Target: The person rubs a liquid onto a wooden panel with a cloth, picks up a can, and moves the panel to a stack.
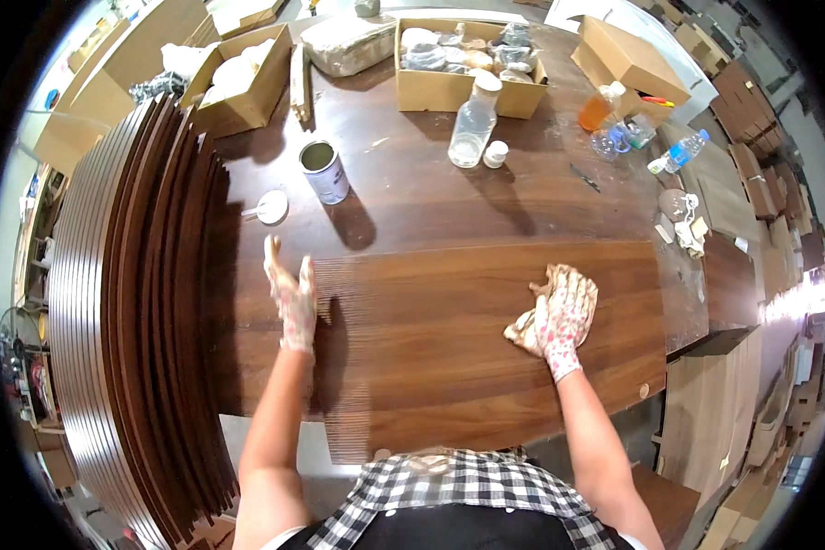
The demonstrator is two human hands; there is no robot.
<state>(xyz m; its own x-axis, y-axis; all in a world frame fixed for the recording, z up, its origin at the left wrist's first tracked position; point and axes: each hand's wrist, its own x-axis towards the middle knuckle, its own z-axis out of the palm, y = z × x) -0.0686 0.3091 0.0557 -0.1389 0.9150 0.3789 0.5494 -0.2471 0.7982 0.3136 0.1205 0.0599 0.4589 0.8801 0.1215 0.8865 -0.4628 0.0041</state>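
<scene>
Spread wide with left hand [291, 298], holding brown cloth [524, 336] with right hand [566, 316]; probably soft, light, best gripped bunched.

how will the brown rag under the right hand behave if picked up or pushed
The brown rag is probably floppy, since it lies crumpled under the right hand. It is likely light, as only a small bunch shows. Pushed, it would probably slide and bunch up, as the wood panel looks smooth there.
</scene>
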